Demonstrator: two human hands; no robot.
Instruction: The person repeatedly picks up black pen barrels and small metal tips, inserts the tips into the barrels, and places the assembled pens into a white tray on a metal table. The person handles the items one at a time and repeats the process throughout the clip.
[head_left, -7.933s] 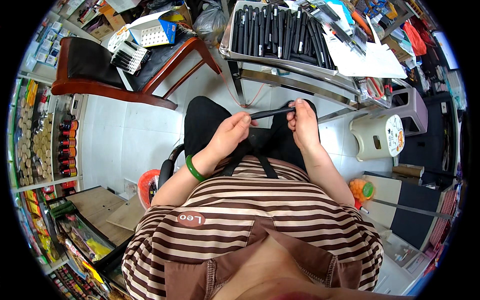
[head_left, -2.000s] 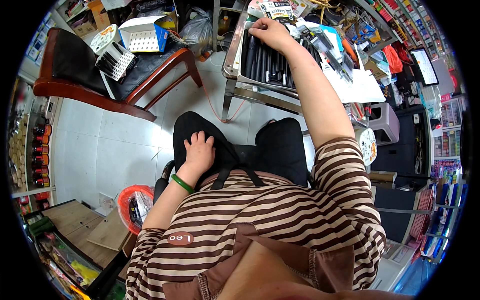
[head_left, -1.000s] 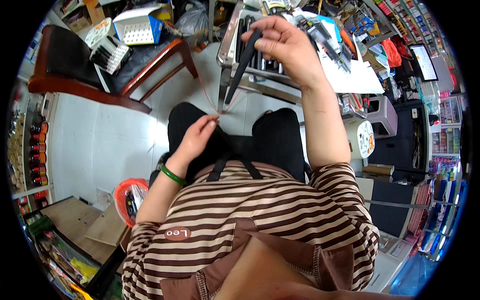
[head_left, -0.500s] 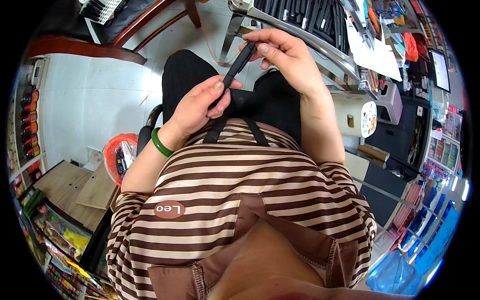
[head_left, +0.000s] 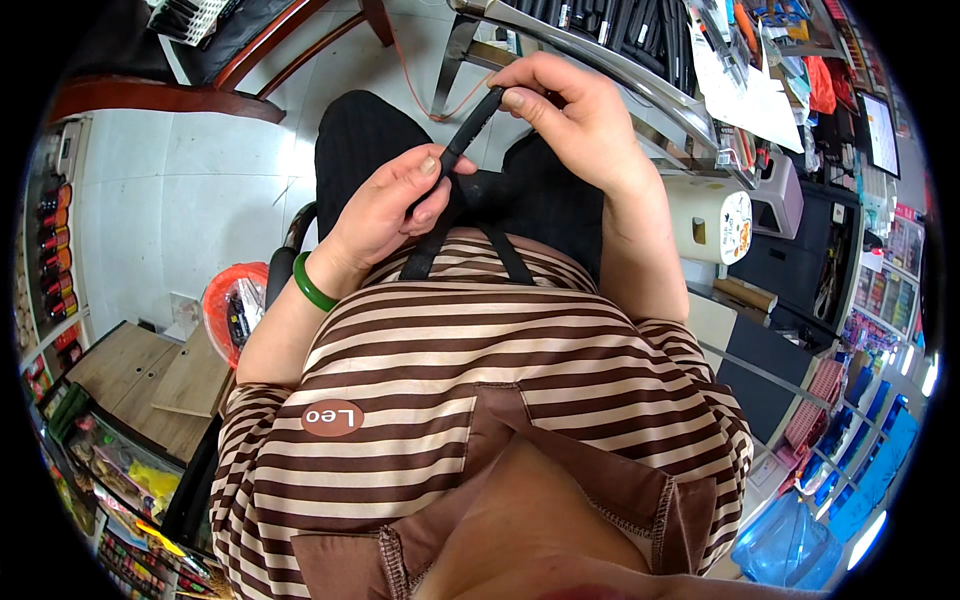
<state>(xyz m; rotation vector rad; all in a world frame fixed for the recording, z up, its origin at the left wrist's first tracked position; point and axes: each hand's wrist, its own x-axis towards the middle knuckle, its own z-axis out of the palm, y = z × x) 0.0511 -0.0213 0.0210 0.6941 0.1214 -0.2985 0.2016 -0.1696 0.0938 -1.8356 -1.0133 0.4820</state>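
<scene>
A black pen (head_left: 468, 129) slants between my two hands above my lap, its upper end toward the right. Around its lower part the fingers of my left hand (head_left: 395, 196) are closed, thumb on top, hiding that end. My right hand (head_left: 572, 112) pinches the upper tip between thumb and forefinger, with the other fingers curled behind. On the left wrist sits a green bangle (head_left: 313, 284). Many similar black pens (head_left: 622, 32) lie in a pile on the metal-framed table (head_left: 600, 58) just beyond my right hand.
White paper (head_left: 748, 105) and tools cover the table's right part. A white stool (head_left: 712, 222) stands to the right below it. At the left are an orange-red basket (head_left: 211, 308) holding packages and wooden boards (head_left: 125, 372). A dark wooden chair (head_left: 240, 80) is at the far left.
The pen has turned about its length; its clip, visible before, no longer shows. Both hands have shifted slightly, and my right fingers have closed onto the pen's tip.
</scene>
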